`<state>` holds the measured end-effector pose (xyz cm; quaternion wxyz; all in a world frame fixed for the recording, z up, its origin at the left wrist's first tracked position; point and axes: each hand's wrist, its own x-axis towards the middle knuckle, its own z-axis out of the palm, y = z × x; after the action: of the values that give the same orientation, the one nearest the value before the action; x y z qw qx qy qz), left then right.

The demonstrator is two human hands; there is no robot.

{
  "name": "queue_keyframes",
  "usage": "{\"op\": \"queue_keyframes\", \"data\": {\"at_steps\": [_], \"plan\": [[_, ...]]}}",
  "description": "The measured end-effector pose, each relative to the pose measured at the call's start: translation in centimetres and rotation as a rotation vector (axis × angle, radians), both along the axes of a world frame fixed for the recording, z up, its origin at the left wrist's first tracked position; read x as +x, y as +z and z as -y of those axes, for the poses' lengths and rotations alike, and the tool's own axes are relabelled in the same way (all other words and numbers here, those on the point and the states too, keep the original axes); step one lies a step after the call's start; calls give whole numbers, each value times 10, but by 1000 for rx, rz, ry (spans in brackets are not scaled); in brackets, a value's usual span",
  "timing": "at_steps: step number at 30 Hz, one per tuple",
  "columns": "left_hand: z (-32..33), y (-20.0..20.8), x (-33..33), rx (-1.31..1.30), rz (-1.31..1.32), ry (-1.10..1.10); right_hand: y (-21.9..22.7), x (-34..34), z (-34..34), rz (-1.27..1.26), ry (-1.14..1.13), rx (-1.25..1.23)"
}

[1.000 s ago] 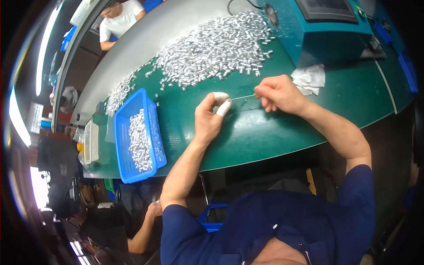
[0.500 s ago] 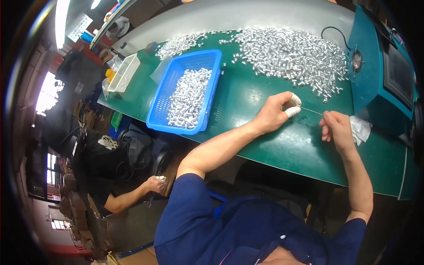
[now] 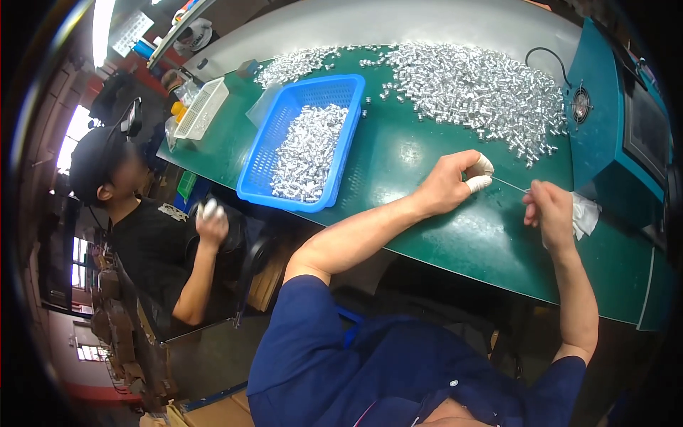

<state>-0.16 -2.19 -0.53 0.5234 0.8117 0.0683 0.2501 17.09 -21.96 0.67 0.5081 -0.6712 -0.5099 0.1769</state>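
Since the thin rod [image 3: 509, 184] spans both hands, probably to keep it steady, the fingers of the right hand [image 3: 549, 215] pinch one end, while the white-wrapped fingers of the left hand [image 3: 449, 183] curl together at the other; whether these grip it I cannot tell. Silver pieces [image 3: 480, 92] lie heaped beyond the fingers; a blue basket [image 3: 350, 135] stands left, presumably within reach. To their right, a white cloth [image 3: 586, 212] and teal machine [image 3: 605, 135] share the glossy green bench [image 3: 441, 245]. A co-worker [image 3: 160, 249] is farther left.

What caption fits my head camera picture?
Thin rod held between left hand and right hand above a green tabletop, silvery cylinders heaped beyond.
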Motion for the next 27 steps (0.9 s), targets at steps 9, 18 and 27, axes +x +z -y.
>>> {"op": "queue_keyframes", "data": {"at_steps": [9, 18, 27], "plan": [[-14, -3, 1, -426, -130, 16, -1, 4, -17, 386, -6, 261], [-5, -12, 8, 146, 91, 104, -3, 5, -13, -748, 101, -258], [-4, -7, 7, -401, -56, 1, -5, 10, -4, 509, -36, 384]]}}
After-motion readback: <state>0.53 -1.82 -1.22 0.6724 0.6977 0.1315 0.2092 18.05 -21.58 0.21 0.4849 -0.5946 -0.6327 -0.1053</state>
